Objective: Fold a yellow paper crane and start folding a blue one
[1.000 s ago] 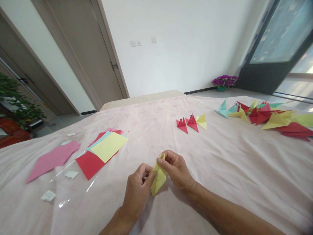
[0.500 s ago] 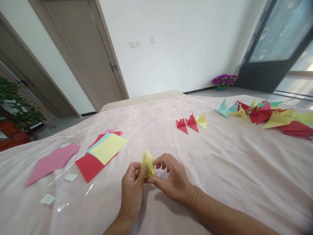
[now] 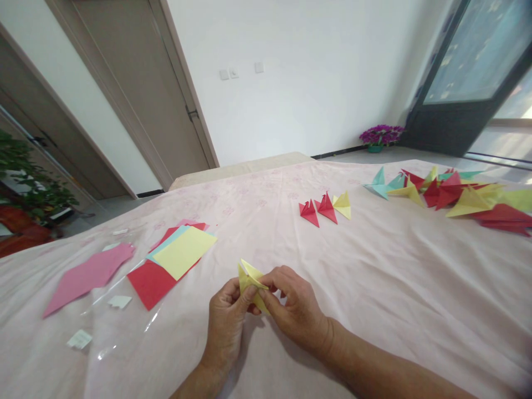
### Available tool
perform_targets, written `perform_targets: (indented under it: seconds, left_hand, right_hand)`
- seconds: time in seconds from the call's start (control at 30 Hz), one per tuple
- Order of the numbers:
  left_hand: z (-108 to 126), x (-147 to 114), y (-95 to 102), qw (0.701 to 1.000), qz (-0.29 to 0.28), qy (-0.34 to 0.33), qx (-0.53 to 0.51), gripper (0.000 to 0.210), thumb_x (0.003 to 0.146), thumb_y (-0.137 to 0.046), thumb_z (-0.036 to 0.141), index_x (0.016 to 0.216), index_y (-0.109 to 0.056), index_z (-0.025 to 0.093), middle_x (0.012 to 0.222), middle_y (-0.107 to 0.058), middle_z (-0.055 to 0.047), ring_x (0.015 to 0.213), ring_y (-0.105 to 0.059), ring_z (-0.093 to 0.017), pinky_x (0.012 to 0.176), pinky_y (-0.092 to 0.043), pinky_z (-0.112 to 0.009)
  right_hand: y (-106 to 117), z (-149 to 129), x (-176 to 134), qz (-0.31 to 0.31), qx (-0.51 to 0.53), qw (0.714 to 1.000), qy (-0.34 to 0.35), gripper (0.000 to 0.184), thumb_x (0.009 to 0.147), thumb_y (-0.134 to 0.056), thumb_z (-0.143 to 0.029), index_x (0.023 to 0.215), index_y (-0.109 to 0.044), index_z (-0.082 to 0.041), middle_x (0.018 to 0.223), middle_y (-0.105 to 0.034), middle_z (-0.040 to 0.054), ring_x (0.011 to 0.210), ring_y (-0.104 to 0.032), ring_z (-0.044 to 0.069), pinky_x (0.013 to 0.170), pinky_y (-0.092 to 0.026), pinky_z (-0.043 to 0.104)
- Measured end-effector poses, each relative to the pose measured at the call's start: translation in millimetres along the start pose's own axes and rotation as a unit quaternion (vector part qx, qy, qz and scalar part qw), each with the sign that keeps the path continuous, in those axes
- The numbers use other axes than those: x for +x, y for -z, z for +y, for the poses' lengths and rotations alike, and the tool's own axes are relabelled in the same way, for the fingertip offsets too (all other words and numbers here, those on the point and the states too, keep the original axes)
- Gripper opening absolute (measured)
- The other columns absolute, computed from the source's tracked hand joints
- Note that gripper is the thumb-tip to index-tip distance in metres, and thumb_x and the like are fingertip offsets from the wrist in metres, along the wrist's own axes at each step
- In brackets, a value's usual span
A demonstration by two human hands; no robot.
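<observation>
A partly folded yellow origami paper [image 3: 248, 277] is held just above the cloth, its pointed tips facing up and away. My left hand [image 3: 229, 310] grips it from the left, thumb across the near face. From the right, my right hand [image 3: 293, 305] pinches a flap of the same paper between thumb and fingers, the flap slanting down to the right. The fingers cover the lower part of the folds. Beyond my hands stand two red paper cranes [image 3: 326, 209] and a yellow paper crane [image 3: 343, 205] in a short row.
Square sheets, yellow [image 3: 185, 252] on top of blue and red [image 3: 150, 284], lie to the left. Pink paper [image 3: 89, 277] and clear plastic wrapping with torn labels [image 3: 80, 339] are further left. Several folded cranes [image 3: 451, 191] are piled at the far right of the pink tablecloth [image 3: 394, 288].
My right hand has closed onto a flap of the yellow paper and bent it down to the right. The paper has tilted; my left hand keeps its grip.
</observation>
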State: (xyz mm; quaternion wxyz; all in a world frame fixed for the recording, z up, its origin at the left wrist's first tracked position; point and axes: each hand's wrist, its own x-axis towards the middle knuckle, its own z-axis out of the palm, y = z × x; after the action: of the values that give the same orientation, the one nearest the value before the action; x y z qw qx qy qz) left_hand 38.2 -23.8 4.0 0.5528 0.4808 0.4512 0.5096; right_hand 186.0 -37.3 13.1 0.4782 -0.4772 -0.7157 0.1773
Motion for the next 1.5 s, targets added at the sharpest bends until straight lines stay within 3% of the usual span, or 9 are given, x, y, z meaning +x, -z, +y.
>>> perform_targets:
  seconds: [0.1, 0.3, 0.67, 0.87, 1.1, 1.5]
  left_hand:
    - [-1, 0, 0.3, 1.0, 0.018, 0.002, 0.005, 0.027, 0.077, -0.073, 0.039, 0.086, -0.071, 0.013, 0.073, -0.069, -0.003, 0.059, -0.059, -0.012, 0.055, -0.05, -0.022]
    - [-3, -2, 1.0, 0.999, 0.039, -0.003, -0.001, 0.024, 0.077, -0.074, 0.038, 0.085, -0.07, 0.015, 0.074, -0.069, 0.0, 0.059, -0.058, -0.01, 0.057, -0.049, -0.02]
    - [-6, -2, 1.2, 0.998, 0.061, 0.011, -0.019, 0.026, 0.077, -0.075, 0.035, 0.089, -0.066, 0.014, 0.083, -0.073, -0.002, 0.069, -0.064, -0.012, 0.067, -0.053, -0.023]
    - [-5, -2, 0.5, 0.996, 0.07, 0.021, -0.05, 0.028, 0.074, -0.079, 0.033, 0.088, -0.065, 0.013, 0.083, -0.073, -0.003, 0.073, -0.066, -0.013, 0.068, -0.056, -0.024]
    - [-3, 1, -1.9, 0.994, 0.069, 0.047, -0.076, 0.032, 0.069, -0.082, 0.032, 0.088, -0.065, 0.013, 0.086, -0.074, -0.004, 0.072, -0.067, -0.013, 0.068, -0.057, -0.024]
    - [-6, 2, -1.8, 0.994, 0.076, 0.038, -0.068, 0.03, 0.067, -0.084, 0.032, 0.078, -0.062, 0.014, 0.076, -0.069, 0.0, 0.068, -0.063, -0.011, 0.064, -0.058, -0.023]
  right_hand:
    - [-3, 2, -1, 0.024, 0.021, 0.998, -0.055, 0.002, 0.083, -0.063, -0.022, 0.085, -0.062, -0.023, 0.075, -0.064, -0.0008, 0.068, -0.057, 0.014, 0.065, -0.043, 0.028]
    - [-7, 7, 1, 0.045, 0.046, 0.989, -0.131, 0.029, 0.076, -0.071, -0.024, 0.101, -0.056, -0.023, 0.079, -0.061, -0.0021, 0.064, -0.054, 0.013, 0.06, -0.044, 0.026]
    - [-5, 2, 4, 0.006, 0.078, 0.99, -0.117, 0.009, 0.084, -0.068, -0.028, 0.089, -0.071, -0.022, 0.079, -0.068, 0.0006, 0.07, -0.06, 0.014, 0.063, -0.046, 0.026]
    - [-8, 5, 5, 0.028, 0.104, 0.991, -0.079, 0.018, 0.083, -0.067, -0.022, 0.1, -0.073, -0.021, 0.082, -0.068, 0.0021, 0.068, -0.061, 0.013, 0.063, -0.048, 0.026]
    - [-12, 9, 6, 0.058, 0.145, 0.975, -0.156, 0.022, 0.075, -0.068, -0.016, 0.097, -0.07, -0.016, 0.08, -0.069, 0.0027, 0.068, -0.063, 0.014, 0.066, -0.051, 0.027]
    - [-13, 9, 5, 0.085, 0.161, 0.971, -0.154, 0.025, 0.074, -0.069, -0.022, 0.097, -0.074, -0.018, 0.077, -0.073, 0.003, 0.066, -0.065, 0.015, 0.067, -0.054, 0.027]
